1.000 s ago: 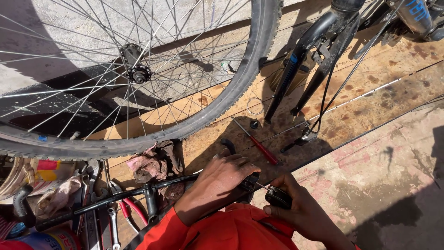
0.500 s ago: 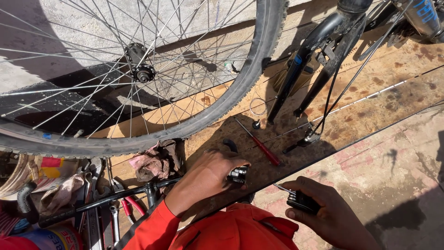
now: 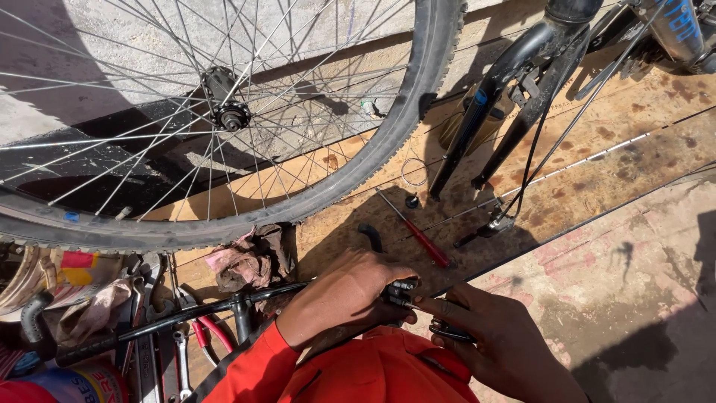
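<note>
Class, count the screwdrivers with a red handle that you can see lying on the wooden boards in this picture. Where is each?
1. The red-handled screwdriver lies on the boards just above the left hand, right of the tyre. Others may be hidden.

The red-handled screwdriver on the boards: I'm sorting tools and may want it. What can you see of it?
The red-handled screwdriver has a thin, bare metal shaft and a slim red handle that looks like plastic. It lies flat on the worn wooden boards, slanting with its tip toward the bicycle wheel and its handle toward the hands. Nothing holds it; a small dark cap sits just beside its shaft.
</note>
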